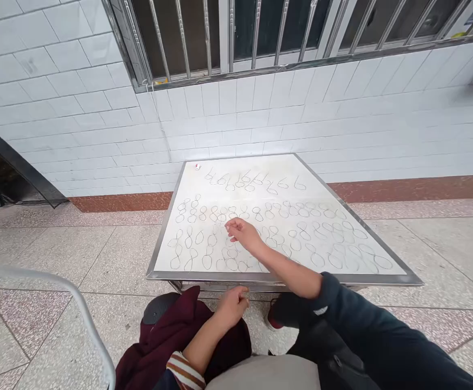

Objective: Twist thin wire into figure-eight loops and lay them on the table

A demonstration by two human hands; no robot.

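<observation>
A white board table (240, 189) with a grey metal rim lies in front of me, covered in rows of hand-drawn loops like 8s and, at the far end, 6s. Over the drawn rows near its middle is my right hand (242, 234), its thumb and fingers pinched together. Whatever may be between those fingertips is too small or hidden to make out. My left hand (232, 306) rests low by the near edge, above a maroon cloth (191, 325) on my lap. Its fingers are curled in, and nothing shows in them.
A small white and red object (197, 167) sits at the board's far left corner. Behind the table rises a white tiled wall (228, 124) with a barred window (256, 38). To my left curves a pale metal tube (84, 314). Speckled tiles (110, 260) cover the floor.
</observation>
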